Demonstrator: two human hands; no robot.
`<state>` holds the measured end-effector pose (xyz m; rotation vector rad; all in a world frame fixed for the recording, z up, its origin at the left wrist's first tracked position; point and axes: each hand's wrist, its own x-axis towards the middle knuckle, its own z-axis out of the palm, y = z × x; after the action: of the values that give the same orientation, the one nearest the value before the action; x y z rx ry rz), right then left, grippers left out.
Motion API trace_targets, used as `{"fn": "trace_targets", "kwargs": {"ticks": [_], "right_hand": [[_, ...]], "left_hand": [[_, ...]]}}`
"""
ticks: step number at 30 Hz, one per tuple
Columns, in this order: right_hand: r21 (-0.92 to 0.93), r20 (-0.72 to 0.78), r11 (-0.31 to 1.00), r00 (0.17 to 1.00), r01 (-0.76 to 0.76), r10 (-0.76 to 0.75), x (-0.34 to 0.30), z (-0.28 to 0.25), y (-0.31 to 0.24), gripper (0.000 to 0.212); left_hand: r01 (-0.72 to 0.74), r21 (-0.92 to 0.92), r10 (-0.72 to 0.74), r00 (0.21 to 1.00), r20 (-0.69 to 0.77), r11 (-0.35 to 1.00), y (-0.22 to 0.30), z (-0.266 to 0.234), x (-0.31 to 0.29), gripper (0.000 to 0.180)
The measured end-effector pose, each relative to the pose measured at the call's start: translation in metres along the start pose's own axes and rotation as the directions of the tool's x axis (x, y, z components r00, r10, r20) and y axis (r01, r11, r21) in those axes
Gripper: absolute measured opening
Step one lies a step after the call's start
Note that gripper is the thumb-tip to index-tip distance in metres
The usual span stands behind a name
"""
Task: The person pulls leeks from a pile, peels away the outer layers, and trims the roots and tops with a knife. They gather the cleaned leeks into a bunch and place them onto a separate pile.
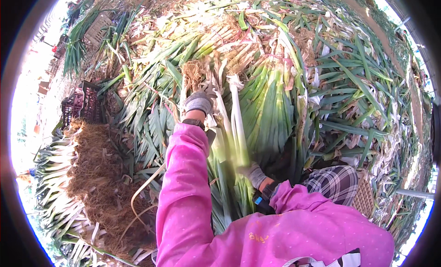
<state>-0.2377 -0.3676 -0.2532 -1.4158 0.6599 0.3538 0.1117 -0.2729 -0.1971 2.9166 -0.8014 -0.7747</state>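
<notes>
My right hand (255, 175), in a grey glove, is closed around the green leaves of a leek (237, 112), slightly smeared by motion. The leek's white shaft points away from me, root end at the far side. My left hand (199, 103), also gloved, is farther ahead with its fingers curled beside the white shafts. Its grip is partly hidden, so what lies in it is unclear. Just beyond it sticks up a brown root clump (193, 73). Pale outer leaves (220, 106) lie between the two hands.
A bundle of leeks (271, 106) lies ahead right, leaves toward me. Stacked leeks with brown roots (98, 175) fill the left side, near a dark plastic crate (86, 104). Loose green leaves (358, 83) pile up at the right, and a woven tan object (364, 192) is beside my knee.
</notes>
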Motion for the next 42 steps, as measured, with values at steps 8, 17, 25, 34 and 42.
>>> {"fn": "trace_targets", "kwargs": {"ticks": [8, 17, 25, 34, 42], "right_hand": [[0.089, -0.032, 0.996, 0.999, -0.025, 0.028, -0.054, -0.007, -0.037, 0.028], [0.201, -0.029, 0.978, 0.998, -0.051, 0.058, -0.101, -0.060, -0.055, 0.032], [0.594, 0.279, 0.804, 0.947, -0.039, -0.161, -0.158, -0.078, -0.084, 0.028], [0.808, 0.101, 0.528, 0.820, 0.263, -0.563, -0.203, -0.138, -0.184, 0.053], [0.743, 0.324, 0.669, 0.890, -0.029, -0.321, -0.143, -0.072, -0.115, 0.040]], "left_hand": [[0.088, 0.064, -0.084, 0.994, -0.070, 0.994, 0.033, -0.023, -0.128, 0.047], [0.024, -0.026, -0.024, 1.000, -0.014, 0.999, 0.143, -0.041, -0.294, 0.059], [-0.335, -0.173, 0.327, 0.942, -0.069, 0.926, 0.069, 0.062, -0.333, 0.045], [0.154, -0.012, -0.154, 0.988, -0.012, 0.988, 0.041, 0.030, -0.388, 0.044], [0.238, -0.029, -0.228, 0.953, 0.198, 0.971, 0.082, 0.000, -0.377, 0.050]]}}
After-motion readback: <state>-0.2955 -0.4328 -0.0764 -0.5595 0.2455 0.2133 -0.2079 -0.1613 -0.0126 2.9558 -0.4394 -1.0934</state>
